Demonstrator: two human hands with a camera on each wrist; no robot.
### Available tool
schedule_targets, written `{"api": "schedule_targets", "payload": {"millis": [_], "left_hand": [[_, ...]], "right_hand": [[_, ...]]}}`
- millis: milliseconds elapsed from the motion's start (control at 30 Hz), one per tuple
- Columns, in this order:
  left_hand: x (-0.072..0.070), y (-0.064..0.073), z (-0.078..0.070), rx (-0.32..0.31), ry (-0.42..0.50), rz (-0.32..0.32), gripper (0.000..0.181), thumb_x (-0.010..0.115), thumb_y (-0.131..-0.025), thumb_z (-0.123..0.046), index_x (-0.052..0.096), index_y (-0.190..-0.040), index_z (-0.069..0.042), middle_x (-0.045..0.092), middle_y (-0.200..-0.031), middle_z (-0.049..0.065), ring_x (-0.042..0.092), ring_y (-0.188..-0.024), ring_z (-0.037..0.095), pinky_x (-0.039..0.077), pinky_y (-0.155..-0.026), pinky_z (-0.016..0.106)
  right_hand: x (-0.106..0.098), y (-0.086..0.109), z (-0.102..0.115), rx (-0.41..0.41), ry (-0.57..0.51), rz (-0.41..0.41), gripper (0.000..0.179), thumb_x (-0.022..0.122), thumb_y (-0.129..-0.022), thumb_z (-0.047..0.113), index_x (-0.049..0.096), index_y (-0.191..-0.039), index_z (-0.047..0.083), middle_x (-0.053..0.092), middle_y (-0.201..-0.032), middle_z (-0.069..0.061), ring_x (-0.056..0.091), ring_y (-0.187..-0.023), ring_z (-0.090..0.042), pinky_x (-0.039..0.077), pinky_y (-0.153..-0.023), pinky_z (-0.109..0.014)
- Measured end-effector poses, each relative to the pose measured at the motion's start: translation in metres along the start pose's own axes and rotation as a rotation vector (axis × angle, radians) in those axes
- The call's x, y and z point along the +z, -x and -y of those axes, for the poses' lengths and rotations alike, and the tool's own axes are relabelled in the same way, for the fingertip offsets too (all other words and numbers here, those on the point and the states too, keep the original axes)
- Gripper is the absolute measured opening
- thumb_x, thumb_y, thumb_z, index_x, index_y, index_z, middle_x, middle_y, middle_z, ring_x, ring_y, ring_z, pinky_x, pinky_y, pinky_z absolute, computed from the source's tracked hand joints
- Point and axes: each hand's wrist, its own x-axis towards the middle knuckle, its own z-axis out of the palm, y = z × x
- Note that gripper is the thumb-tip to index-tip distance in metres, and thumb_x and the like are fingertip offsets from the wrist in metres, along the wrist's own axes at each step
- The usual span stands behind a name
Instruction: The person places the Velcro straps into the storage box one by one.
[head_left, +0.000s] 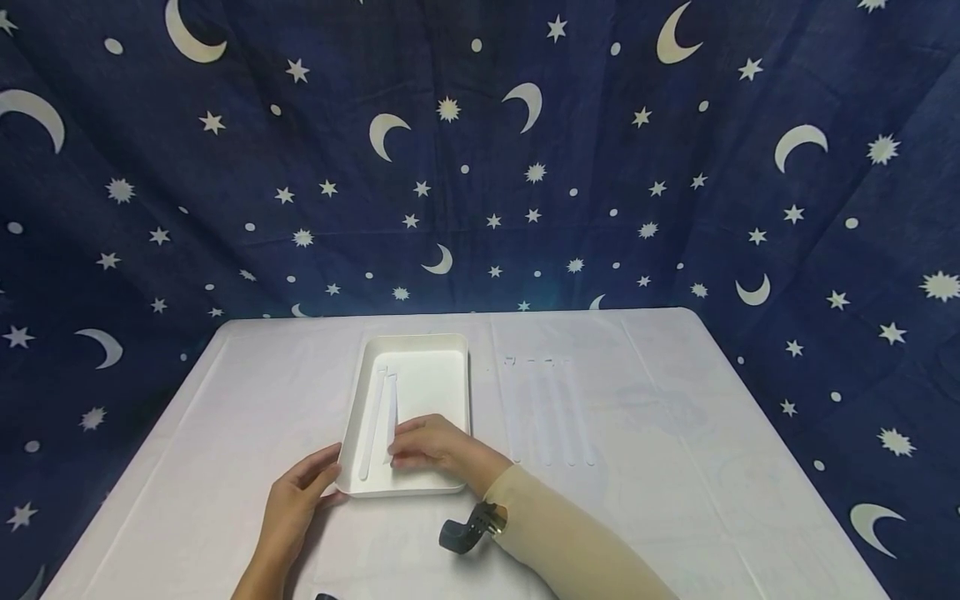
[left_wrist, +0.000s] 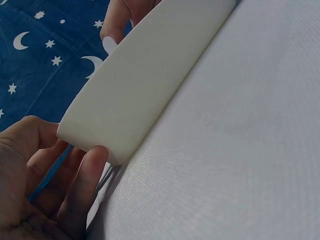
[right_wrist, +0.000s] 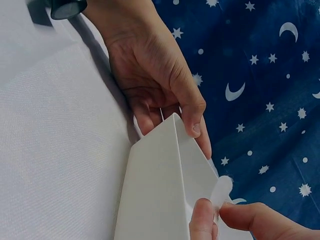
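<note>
A shallow white tray (head_left: 431,362) lies on the table, and my left hand (head_left: 298,493) grips its near left corner. In the right wrist view, the left thumb hooks over the rim while fingers stay outside the wall. Over the tray, my right hand (head_left: 435,446) pinches a thin white strip (head_left: 392,404) close to its near end. That rounded strip end (right_wrist: 223,187) shows between thumb and finger in the right wrist view. Another long white strip (head_left: 371,433) with a rounded near end lies in the tray, just left of the held one.
Right of the tray, several pale, thin strips (head_left: 551,417) lie side by side on the white tablecloth (head_left: 675,467), with small bluish marks at their far ends. A dark blue star-and-moon curtain (head_left: 480,167) hangs behind the table. A black device (head_left: 465,533) sits on the right wrist.
</note>
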Motion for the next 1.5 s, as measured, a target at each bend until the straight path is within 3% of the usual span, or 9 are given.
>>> {"api": "schedule_targets", "payload": {"millis": [200, 467, 700, 933, 1133, 1300, 1500], "left_hand": [[-0.001, -0.001, 0.0, -0.001, 0.013, 0.005, 0.046, 0.065, -0.096, -0.025, 0.056, -0.135, -0.001, 0.054, -0.139, 0.022, 0.067, -0.1, 0.003, 0.063, -0.08, 0.025], [-0.001, 0.0, 0.001, 0.006, 0.007, 0.004, 0.048, 0.066, -0.095, -0.026, 0.056, -0.135, -0.001, 0.055, -0.139, 0.023, 0.068, -0.103, 0.011, 0.064, -0.08, 0.026], [0.0, 0.0, 0.001, 0.0, 0.013, 0.002, 0.047, 0.067, -0.095, -0.026, 0.056, -0.134, -0.002, 0.056, -0.138, 0.022, 0.066, -0.095, -0.001, 0.063, -0.08, 0.025], [0.0, 0.0, 0.0, -0.003, 0.01, 0.008, 0.048, 0.066, -0.095, -0.027, 0.056, -0.135, -0.002, 0.055, -0.138, 0.021, 0.067, -0.099, 0.003, 0.063, -0.081, 0.025], [0.0, 0.0, 0.0, -0.01, 0.003, 0.007, 0.047, 0.066, -0.096, -0.026, 0.056, -0.135, -0.002, 0.055, -0.138, 0.022, 0.067, -0.098, 0.001, 0.063, -0.081, 0.025], [0.0, 0.001, 0.0, -0.021, 0.004, 0.002, 0.047, 0.067, -0.095, -0.026, 0.056, -0.135, -0.002, 0.055, -0.138, 0.021, 0.067, -0.1, 0.006, 0.063, -0.081, 0.025], [-0.001, 0.0, 0.0, -0.023, 0.014, 0.009, 0.048, 0.067, -0.095, -0.028, 0.056, -0.136, -0.004, 0.055, -0.139, 0.02, 0.065, -0.096, -0.001, 0.063, -0.082, 0.025]], "right_hand": [[0.0, 0.001, -0.001, 0.002, -0.025, 0.008, 0.041, 0.069, -0.08, -0.011, 0.06, -0.12, -0.009, 0.069, -0.089, -0.017, 0.069, -0.067, -0.016, 0.065, -0.075, -0.029], [-0.004, 0.003, 0.0, -0.011, -0.011, 0.016, 0.039, 0.068, -0.082, -0.01, 0.061, -0.12, -0.009, 0.067, -0.085, -0.014, 0.069, -0.068, -0.015, 0.065, -0.078, -0.03], [-0.025, 0.019, 0.013, -0.074, 0.12, -0.002, 0.038, 0.071, -0.083, -0.004, 0.063, -0.121, -0.005, 0.071, -0.09, -0.016, 0.072, -0.073, -0.016, 0.065, -0.075, -0.029], [-0.072, 0.043, 0.033, -0.135, 0.239, -0.1, 0.039, 0.073, -0.084, 0.003, 0.063, -0.121, -0.006, 0.072, -0.098, -0.016, 0.073, -0.076, -0.016, 0.065, -0.075, -0.029], [-0.129, 0.071, 0.041, -0.17, 0.26, -0.203, 0.043, 0.073, -0.086, 0.006, 0.06, -0.124, -0.009, 0.072, -0.098, -0.016, 0.071, -0.076, -0.015, 0.066, -0.073, -0.03], [-0.18, 0.092, 0.037, -0.181, 0.268, -0.246, 0.052, 0.071, -0.088, 0.006, 0.051, -0.131, -0.015, 0.071, -0.101, -0.016, 0.072, -0.082, -0.016, 0.065, -0.077, -0.034], [-0.224, 0.11, 0.021, -0.117, 0.342, -0.323, 0.054, 0.071, -0.089, 0.011, 0.05, -0.131, -0.016, 0.073, -0.099, -0.015, 0.072, -0.079, -0.016, 0.065, -0.076, -0.033]]}}
